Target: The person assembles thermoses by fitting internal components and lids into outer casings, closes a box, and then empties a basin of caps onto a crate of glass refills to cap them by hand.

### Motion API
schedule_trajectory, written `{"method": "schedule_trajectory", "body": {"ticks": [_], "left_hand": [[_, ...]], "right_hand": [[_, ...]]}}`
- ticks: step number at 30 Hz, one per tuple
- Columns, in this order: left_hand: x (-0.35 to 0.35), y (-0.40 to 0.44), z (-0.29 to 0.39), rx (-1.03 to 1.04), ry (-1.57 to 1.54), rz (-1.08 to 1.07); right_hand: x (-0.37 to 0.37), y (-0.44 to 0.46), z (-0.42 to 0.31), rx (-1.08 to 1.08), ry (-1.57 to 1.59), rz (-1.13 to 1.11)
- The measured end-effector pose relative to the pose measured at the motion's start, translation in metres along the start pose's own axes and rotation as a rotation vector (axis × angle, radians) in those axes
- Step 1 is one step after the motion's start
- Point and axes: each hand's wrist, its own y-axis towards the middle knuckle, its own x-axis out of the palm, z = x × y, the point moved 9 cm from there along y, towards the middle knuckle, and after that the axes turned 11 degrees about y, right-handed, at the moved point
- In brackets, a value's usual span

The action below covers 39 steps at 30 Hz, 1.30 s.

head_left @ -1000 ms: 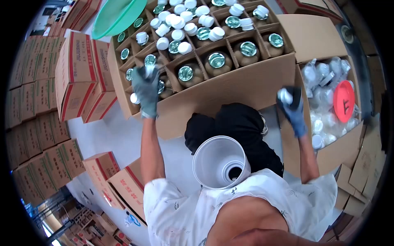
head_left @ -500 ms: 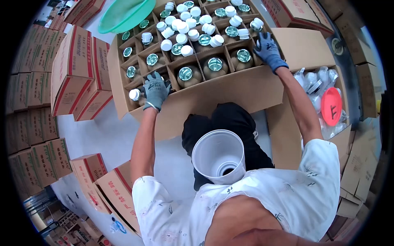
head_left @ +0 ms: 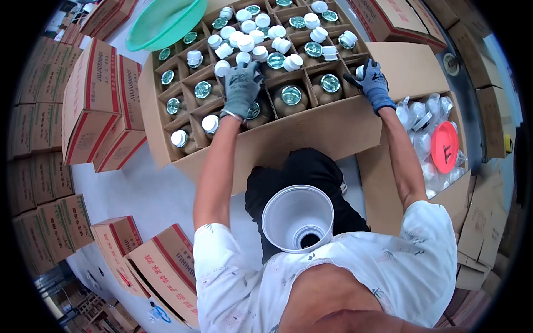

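Observation:
A cardboard carton (head_left: pixel 288 130) with cardboard dividers holds several large bottles with shiny greenish openings. Loose white caps (head_left: pixel 245 42) lie heaped over the middle cells. My left hand (head_left: pixel 242 91), in a grey-blue glove, is over the front rows with its fingers apart, fingertips at the near edge of the heap; its fingertips are partly hidden. At the carton's front right corner, my gloved right hand (head_left: pixel 373 86) has a white cap (head_left: pixel 360 72) between thumb and fingers. Two front left bottles bear white caps, one being the capped bottle (head_left: pixel 210 124).
A white plastic bucket (head_left: pixel 297 216) rests at my lap. A green basin (head_left: pixel 166 25) stands beyond the carton's left corner. To the right, an open box (head_left: pixel 438 188) contains clear plastic pieces and a red lid (head_left: pixel 444 147). Printed cartons (head_left: pixel 89 100) are stacked at left.
My left hand has moved from the front left cells up and right to the loose caps, revealing a white cap on a bottle there. My right hand has shifted slightly down and right.

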Motion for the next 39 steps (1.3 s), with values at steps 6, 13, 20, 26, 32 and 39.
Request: {"method": "schedule_trajectory", "body": {"ticks": [6,13,20,26,32,39], "left_hand": [[-0.056,-0.067,-0.040,-0.230,-0.629,0.248],[-0.050,-0.103,-0.016,-0.252,-0.569,0.184],[-0.019,-0.109,-0.005,-0.095,-0.266,0.094],[0.003,-0.106,-0.019,-0.156,-0.279,0.030],[-0.003,-0.095,-0.025,-0.322,-0.232,0.047],[-0.025,-0.072,0.022,-0.094,0.682,-0.127]], "right_hand": [[0.012,0.001,-0.011,-0.058,-0.143,-0.043],[-0.023,-0.002,-0.065,-0.231,-0.179,-0.063],[0.010,0.034,-0.116,-0.733,0.108,-0.174],[-0.003,-0.035,-0.119,-0.582,0.089,-0.289],[0.038,-0.044,-0.112,-0.510,0.122,-0.217],[0.088,-0.020,-0.092,-0.545,0.021,-0.004]]}}
